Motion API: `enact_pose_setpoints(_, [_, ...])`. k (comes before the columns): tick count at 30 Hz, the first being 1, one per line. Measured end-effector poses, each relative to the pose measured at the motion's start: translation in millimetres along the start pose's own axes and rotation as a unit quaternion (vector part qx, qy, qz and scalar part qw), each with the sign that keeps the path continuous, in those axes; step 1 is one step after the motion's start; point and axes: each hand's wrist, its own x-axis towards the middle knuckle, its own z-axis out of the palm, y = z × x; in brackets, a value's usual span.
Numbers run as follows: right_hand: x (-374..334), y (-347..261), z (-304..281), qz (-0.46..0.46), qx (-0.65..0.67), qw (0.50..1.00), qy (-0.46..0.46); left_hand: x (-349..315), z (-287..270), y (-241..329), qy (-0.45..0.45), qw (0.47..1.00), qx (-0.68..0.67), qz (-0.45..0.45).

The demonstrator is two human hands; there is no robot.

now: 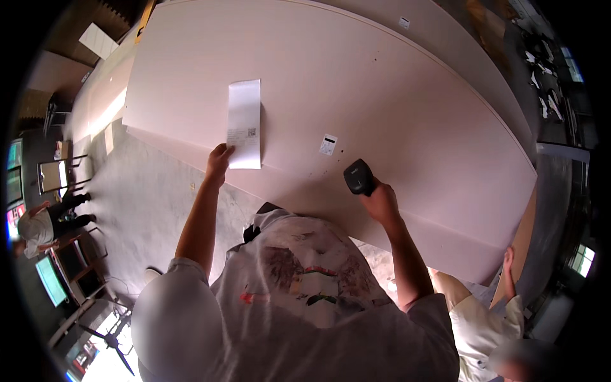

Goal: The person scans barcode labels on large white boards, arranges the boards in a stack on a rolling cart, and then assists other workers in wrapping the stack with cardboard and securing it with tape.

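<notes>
My left hand (pixel 219 159) pinches the lower left corner of a long white paper slip (pixel 245 124) that lies flat on a large pale wooden board (pixel 394 95). My right hand (pixel 382 202) grips a black handheld scanner (pixel 359 176), its head held just over the board near the front edge. A small white sticker with a dark mark (pixel 328 144) is stuck on the board between the slip and the scanner, closer to the scanner.
Another person in a white sleeve (pixel 484 318) stands at the lower right with a hand (pixel 508 258) on the board's edge. At the far left, a person (pixel 38 229) sits by screens and metal frames. A second sticker (pixel 404 22) lies at the board's far edge. Grey floor (pixel 146 210) below.
</notes>
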Motion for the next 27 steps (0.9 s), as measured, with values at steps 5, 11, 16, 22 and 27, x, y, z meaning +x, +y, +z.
enact_pose_setpoints(5, [16.2, -45.9, -3.5, 0.015, -0.052, 0.998, -0.018, -6.1, 5.1, -0.3, -0.009, 1.000, -0.023, -0.012])
enact_pose_setpoints(11, [25.3, -68.9, -22.6, 0.022, -0.072, 0.996, -0.040, -30.5, -17.2, -11.4, 0.034, 0.999, 0.016, 0.040])
enact_pose_setpoints(16, [31.4, -70.3, -22.1, 0.007, -0.087, 0.995, -0.052, -46.8, -53.1, -44.4, 0.082, 0.995, -0.042, 0.042])
enact_pose_setpoints(22, [33.4, -77.0, -26.7, -0.002, -0.098, 0.993, -0.070, -63.1, -63.2, -47.4, 0.103, 0.992, -0.058, 0.038])
enact_pose_setpoints(27, [31.2, -86.8, -32.8, 0.007, -0.098, 0.993, -0.070, -68.2, -65.0, -54.6, 0.116, 0.990, -0.075, 0.034])
